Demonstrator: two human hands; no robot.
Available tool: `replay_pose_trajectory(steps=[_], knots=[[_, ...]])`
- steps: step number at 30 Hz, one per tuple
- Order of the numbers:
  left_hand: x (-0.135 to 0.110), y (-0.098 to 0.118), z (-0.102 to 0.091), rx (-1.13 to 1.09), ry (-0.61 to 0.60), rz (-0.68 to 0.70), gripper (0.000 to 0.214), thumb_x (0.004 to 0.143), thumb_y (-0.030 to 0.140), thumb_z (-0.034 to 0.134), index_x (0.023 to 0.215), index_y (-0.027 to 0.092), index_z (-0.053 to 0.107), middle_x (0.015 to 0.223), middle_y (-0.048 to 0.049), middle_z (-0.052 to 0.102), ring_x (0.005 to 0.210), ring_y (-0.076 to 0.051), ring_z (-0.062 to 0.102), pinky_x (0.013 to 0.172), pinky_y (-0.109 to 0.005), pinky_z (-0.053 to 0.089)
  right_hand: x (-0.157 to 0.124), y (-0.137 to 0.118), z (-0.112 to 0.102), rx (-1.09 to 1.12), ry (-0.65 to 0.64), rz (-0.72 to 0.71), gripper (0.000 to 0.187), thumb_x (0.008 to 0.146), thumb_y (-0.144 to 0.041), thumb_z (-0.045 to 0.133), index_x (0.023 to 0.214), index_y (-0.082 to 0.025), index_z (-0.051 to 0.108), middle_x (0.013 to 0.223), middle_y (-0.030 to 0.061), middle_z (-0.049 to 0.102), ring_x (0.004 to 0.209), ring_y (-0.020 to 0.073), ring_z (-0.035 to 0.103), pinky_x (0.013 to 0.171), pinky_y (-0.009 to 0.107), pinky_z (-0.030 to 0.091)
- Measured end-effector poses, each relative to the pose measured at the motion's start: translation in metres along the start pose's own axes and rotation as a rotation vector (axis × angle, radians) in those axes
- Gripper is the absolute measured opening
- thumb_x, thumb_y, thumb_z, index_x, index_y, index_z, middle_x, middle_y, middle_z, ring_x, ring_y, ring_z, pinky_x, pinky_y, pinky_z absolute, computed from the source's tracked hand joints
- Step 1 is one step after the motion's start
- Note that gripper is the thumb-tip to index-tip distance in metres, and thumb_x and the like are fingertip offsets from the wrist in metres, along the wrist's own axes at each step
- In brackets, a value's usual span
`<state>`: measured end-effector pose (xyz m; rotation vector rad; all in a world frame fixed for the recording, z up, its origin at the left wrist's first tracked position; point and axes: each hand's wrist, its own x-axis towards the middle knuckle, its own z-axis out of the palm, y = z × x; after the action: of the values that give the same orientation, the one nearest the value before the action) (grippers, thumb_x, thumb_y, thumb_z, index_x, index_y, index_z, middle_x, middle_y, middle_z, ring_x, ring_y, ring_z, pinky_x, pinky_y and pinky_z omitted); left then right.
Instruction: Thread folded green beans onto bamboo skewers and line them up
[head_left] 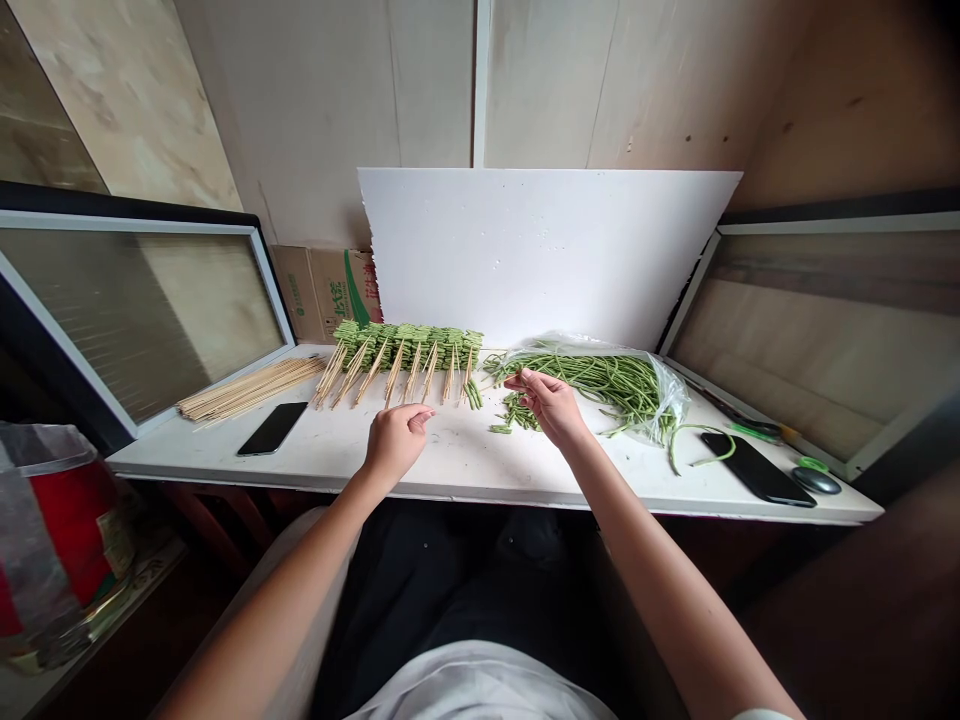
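My left hand (396,442) is closed in a pinch above the front of the table; what its fingertips hold, if anything, is hidden. To the right, my right hand (553,404) also pinches, over a small heap of cut green bean pieces (519,412); I cannot make out what sits between its fingers. Beyond my left hand, stacked skewers of green bean pieces (405,345) stand in a row, bare stick ends toward me. A short skewered bundle (473,394) lies at the row's right end. Long green beans (619,385) spill from a clear plastic bag (670,395) behind my right hand.
Loose bamboo skewers (251,388) lie at the left beside a phone (272,429). At the right are a single long bean (675,450), a black phone (757,470) and a mouse (816,481). A white board (547,255) and a cardboard box (315,290) stand behind.
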<state>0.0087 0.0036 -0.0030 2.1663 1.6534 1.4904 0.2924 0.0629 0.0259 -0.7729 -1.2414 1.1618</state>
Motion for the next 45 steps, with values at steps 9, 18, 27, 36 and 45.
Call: replay_pose_trajectory(steps=[9, 18, 27, 36, 45], knots=[[0.000, -0.001, -0.001, 0.007, 0.024, -0.012, 0.026, 0.092, 0.016, 0.059, 0.092, 0.019, 0.085, 0.080, -0.0065, 0.081, 0.076, -0.024, 0.076, 0.075, -0.032, 0.057, -0.002, 0.001, 0.002, -0.043, 0.023, -0.031, 0.046, 0.073, -0.065, 0.087, 0.092, -0.023, 0.080, 0.098, 0.0065, 0.077, 0.098, 0.0221, 0.071, 0.065, 0.026, 0.053], [-0.003, 0.003, 0.003, 0.020, 0.063, -0.004, 0.027, 0.090, 0.014, 0.058, 0.089, 0.020, 0.085, 0.085, -0.0061, 0.083, 0.077, -0.024, 0.077, 0.076, -0.032, 0.060, -0.004, 0.012, 0.013, -0.046, 0.110, -0.107, 0.046, 0.075, -0.067, 0.084, 0.089, -0.024, 0.079, 0.091, 0.0049, 0.075, 0.083, 0.0201, 0.069, 0.061, 0.029, 0.053], [0.001, 0.003, -0.001, -0.002, 0.116, 0.007, 0.027, 0.091, 0.014, 0.058, 0.091, 0.019, 0.085, 0.087, -0.0080, 0.083, 0.078, -0.025, 0.078, 0.075, -0.033, 0.059, -0.005, 0.002, 0.016, -0.040, 0.110, -0.116, 0.043, 0.075, -0.062, 0.085, 0.096, -0.025, 0.082, 0.094, 0.0055, 0.077, 0.090, 0.0214, 0.070, 0.061, 0.028, 0.050], [0.001, 0.008, -0.002, 0.025, 0.094, 0.009, 0.031, 0.086, 0.005, 0.058, 0.092, 0.019, 0.085, 0.088, -0.0064, 0.084, 0.080, -0.024, 0.079, 0.075, -0.031, 0.059, -0.005, 0.005, 0.016, 0.054, 0.152, -0.046, 0.038, 0.071, -0.055, 0.091, 0.088, -0.023, 0.080, 0.089, 0.0062, 0.076, 0.094, 0.0219, 0.070, 0.060, 0.026, 0.048], [-0.002, 0.008, 0.000, 0.038, 0.136, 0.027, 0.037, 0.080, -0.002, 0.055, 0.092, 0.019, 0.084, 0.092, -0.0052, 0.084, 0.089, -0.024, 0.081, 0.077, -0.030, 0.062, -0.009, 0.009, 0.025, 0.088, 0.198, -0.093, 0.039, 0.065, -0.054, 0.094, 0.084, -0.023, 0.080, 0.090, 0.0044, 0.073, 0.086, 0.0190, 0.067, 0.055, 0.026, 0.046]])
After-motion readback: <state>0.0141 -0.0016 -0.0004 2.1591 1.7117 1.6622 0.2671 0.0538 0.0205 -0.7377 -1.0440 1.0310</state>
